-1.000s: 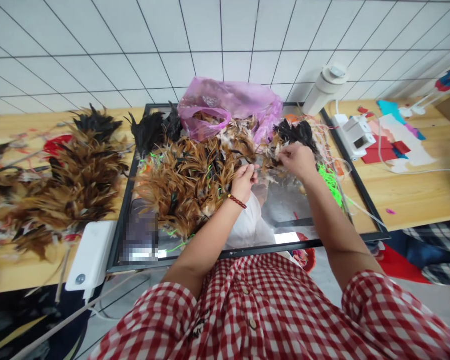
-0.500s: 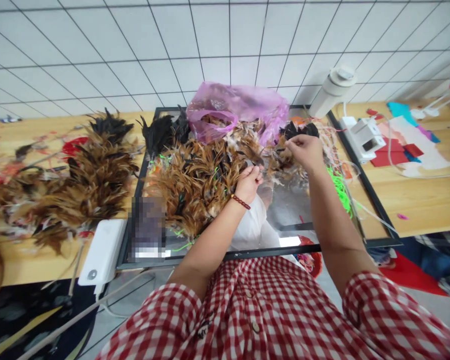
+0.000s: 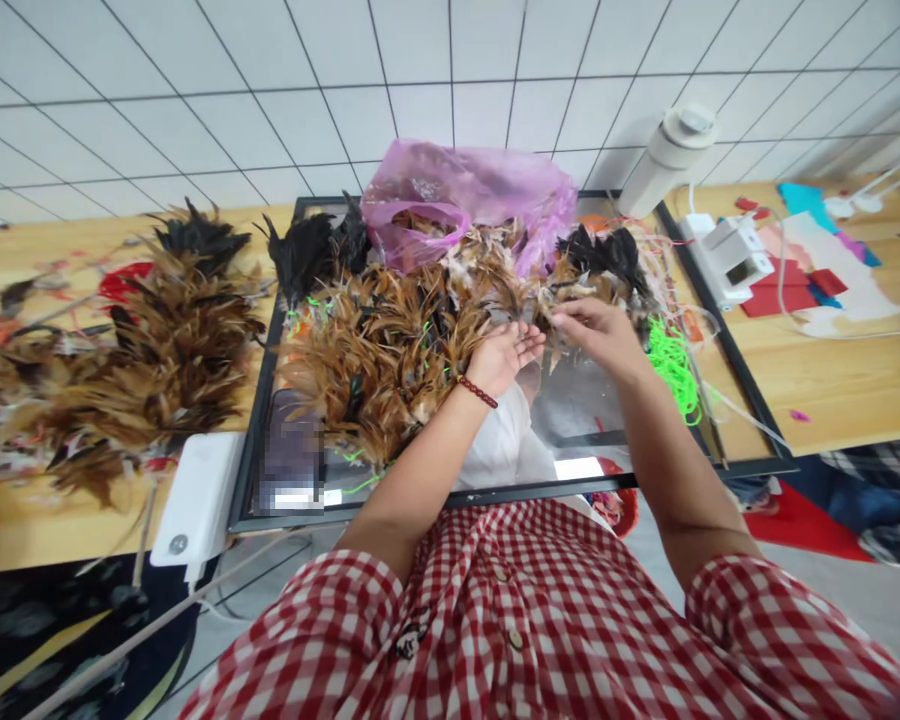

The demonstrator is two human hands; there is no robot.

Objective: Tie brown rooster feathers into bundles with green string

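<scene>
Our right hand (image 3: 596,335) has thumb and forefinger brought almost together at the edge of the loose feathers (image 3: 495,255); we cannot tell whether a small feather or a strand is pinched there. Our left hand (image 3: 501,358) lies palm partly up just beside it, fingers uncurled and loosely spread, with nothing clearly held.

Just left of the left hand, a thick mass of brown feathers (image 3: 375,350) fills much of the glass panel (image 3: 577,400), with bright green strands showing among the plumes. Black feathers (image 3: 300,260) stand at its far left corner, and another black tuft (image 3: 607,255) lies beyond our right hand. The loose feathers spread before the pink-purple plastic bag (image 3: 480,180), whose mouth shows more inside. Green cord (image 3: 671,370) is heaped to the right, and a second feather bundle (image 3: 187,330) lies on the wooden table (image 3: 862,385) at the left.

We judge the work well under way: the brown mass looks gathered and dense, while the loose feathers, the bag's contents and the heaped cord look unused.

Compared with half a second ago, our left fingers have unfolded from a pinch, and our right hand has come down and in, closer to the left. The brown mass looks unchanged.
</scene>
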